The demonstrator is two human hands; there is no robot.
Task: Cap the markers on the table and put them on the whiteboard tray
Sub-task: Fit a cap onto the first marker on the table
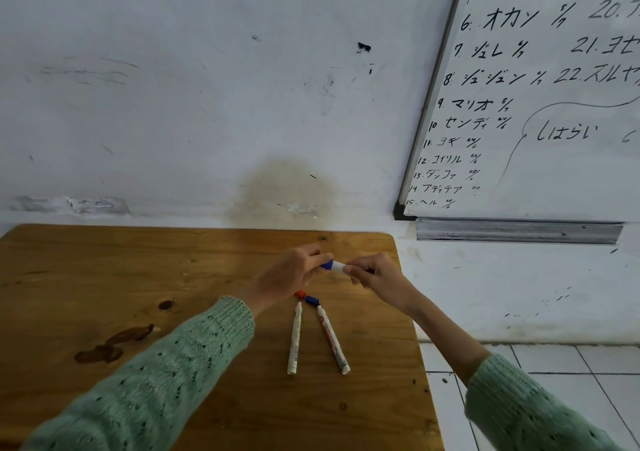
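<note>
Above the wooden table [104, 277] both my hands hold one white marker [337, 267] level between them. My left hand [291, 274] pinches its blue cap end, and my right hand [377, 277] grips the barrel. Two more white markers lie uncapped on the table: one on the left [295, 341] and one on the right [332, 341]. A red cap [300, 294] and a blue cap [311, 300] sit loose just beyond their tips. The grey metal whiteboard tray [516, 231] hangs under the whiteboard [554, 104] at the right, with nothing visible on it.
The table stands against a stained white wall [207, 86]. Its right edge ends just left of the tray. White floor tiles [571, 364] show at the lower right. Dark knots mark the wood at the left.
</note>
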